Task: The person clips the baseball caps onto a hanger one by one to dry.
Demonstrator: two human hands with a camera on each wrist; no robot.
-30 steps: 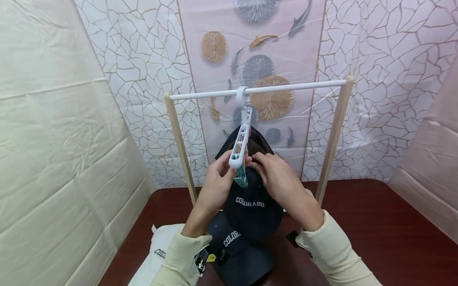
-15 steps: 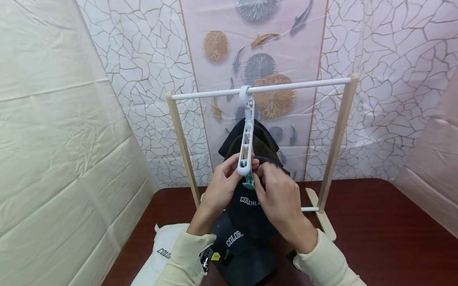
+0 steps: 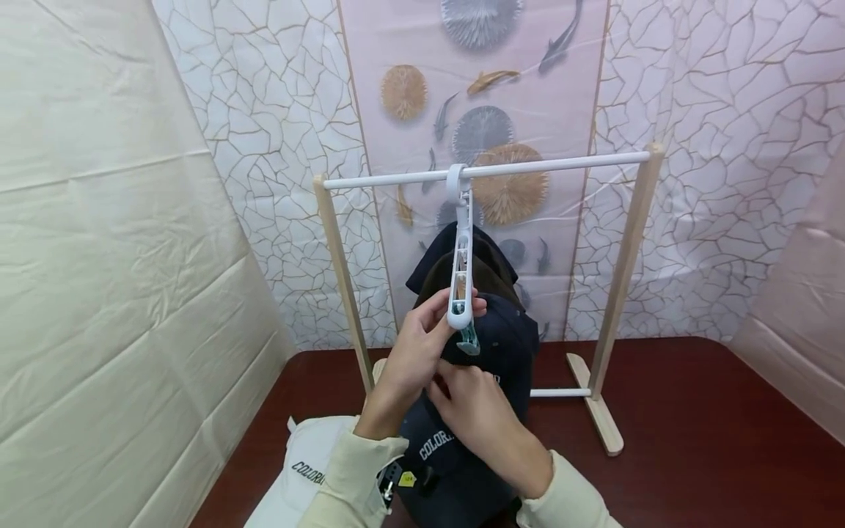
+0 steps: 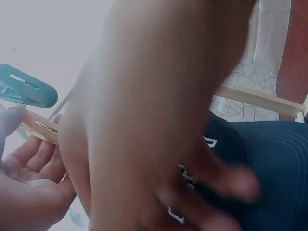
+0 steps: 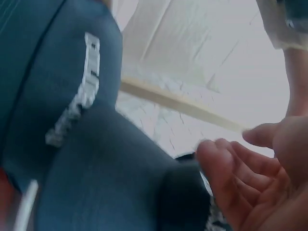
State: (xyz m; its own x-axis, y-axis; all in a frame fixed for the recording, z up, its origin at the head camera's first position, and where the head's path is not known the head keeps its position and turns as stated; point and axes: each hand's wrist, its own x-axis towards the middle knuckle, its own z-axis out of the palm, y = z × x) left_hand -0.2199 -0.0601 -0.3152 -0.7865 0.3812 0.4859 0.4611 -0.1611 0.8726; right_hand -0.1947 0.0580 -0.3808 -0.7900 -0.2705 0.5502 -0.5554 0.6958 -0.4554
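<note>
My left hand (image 3: 414, 348) is at the near end of the white clip hanger (image 3: 462, 268). In the left wrist view its thumb and fingers pinch a beige clip (image 4: 42, 127), just beside a teal clip (image 4: 30, 90). Several dark caps hang in a row beneath the hanger, the nearest being a navy cap (image 3: 505, 334) with white lettering. Low in front of that cap, my right hand (image 3: 478, 411) crosses below the left one, hiding most of the lettering. The right wrist view shows its fingers loosely bent, with nothing between them, beside dark fabric (image 5: 110, 163).
Wooden posts (image 3: 623, 279) and a white rod (image 3: 561, 163) form the rack that carries the hanger. Another navy cap (image 3: 422, 440) lies low in front, brim toward me. A white cap (image 3: 300, 466) rests on the dark red table (image 3: 713, 418) at the left.
My right hand has come away from beside the clips, moving down and left across the nearest hanging cap's front. My left hand keeps its place at the hanger's near end.
</note>
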